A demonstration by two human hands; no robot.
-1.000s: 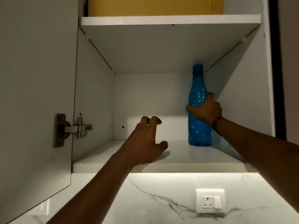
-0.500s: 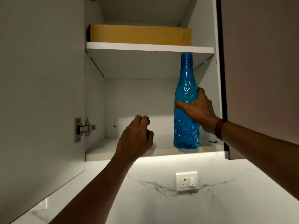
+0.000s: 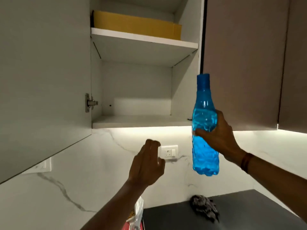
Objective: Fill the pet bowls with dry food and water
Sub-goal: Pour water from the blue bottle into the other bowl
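While its fingers wrap the ribbed middle of the blue bottle [image 3: 205, 130], the right hand [image 3: 219, 135] holds it upright in the air, in front of the marble backsplash [image 3: 83, 171] and the closed brown cabinet door [image 3: 242, 63], clear of the open cabinet's lower shelf [image 3: 141, 122]. A dark band sits on that wrist. Lower and to the left, the left hand [image 3: 147, 165] hangs empty, fingers loosely curled, near the wall socket [image 3: 169, 151]. Below lie a dark countertop [image 3: 240, 213] with a crumpled cloth [image 3: 205, 207] and what may be a plastic packet [image 3: 137, 216] at the bottom edge. A yellow box [image 3: 136, 24] rests on the upper shelf.
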